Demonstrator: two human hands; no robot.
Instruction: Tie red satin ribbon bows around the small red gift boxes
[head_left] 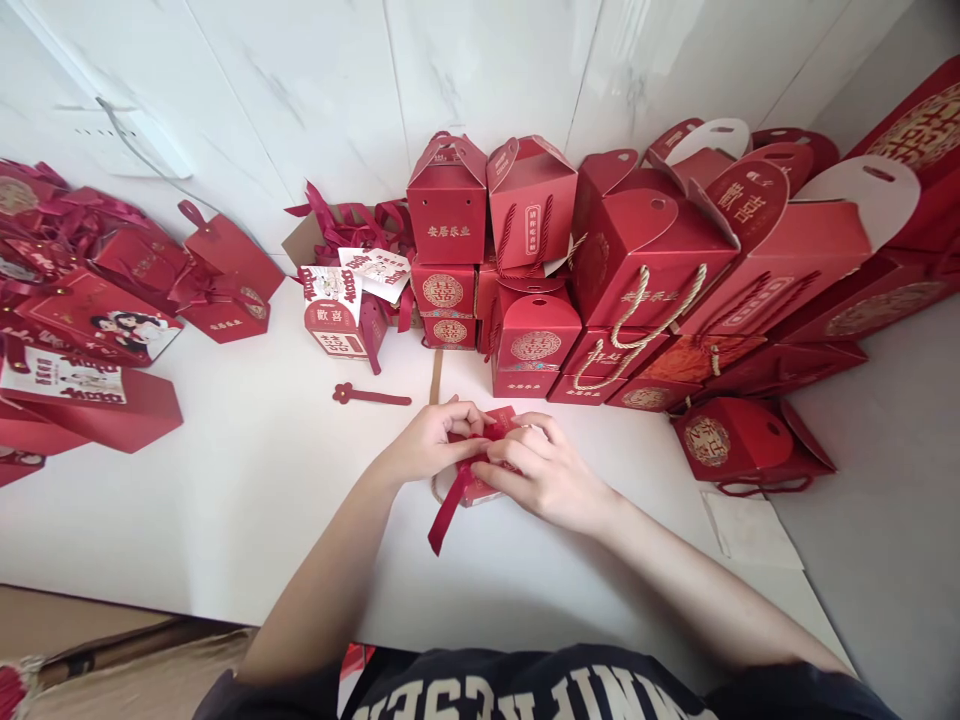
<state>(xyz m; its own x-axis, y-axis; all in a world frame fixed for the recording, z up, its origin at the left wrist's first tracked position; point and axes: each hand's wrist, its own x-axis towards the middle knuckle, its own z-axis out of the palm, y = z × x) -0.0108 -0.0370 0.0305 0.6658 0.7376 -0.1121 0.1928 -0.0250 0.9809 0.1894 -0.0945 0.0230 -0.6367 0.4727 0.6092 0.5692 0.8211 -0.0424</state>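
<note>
A small red box [480,490] lies on the white table in front of me, mostly covered by my hands. A dark red ribbon [448,517] hangs from it toward the table's front edge. My left hand [439,438] is closed at the box's left side, its thumb and fingers pinching the ribbon near the top. From the right, my right hand [546,473] also has its fingers pinched on the ribbon over the box. The exact fold of ribbon between the fingers is hidden.
Stacked red gift boxes [536,345] line the wall at the back and right. More red boxes [120,400] pile up at the left. A red flower-ended strip [373,396] lies behind my left hand. One box [750,440] sits at the right.
</note>
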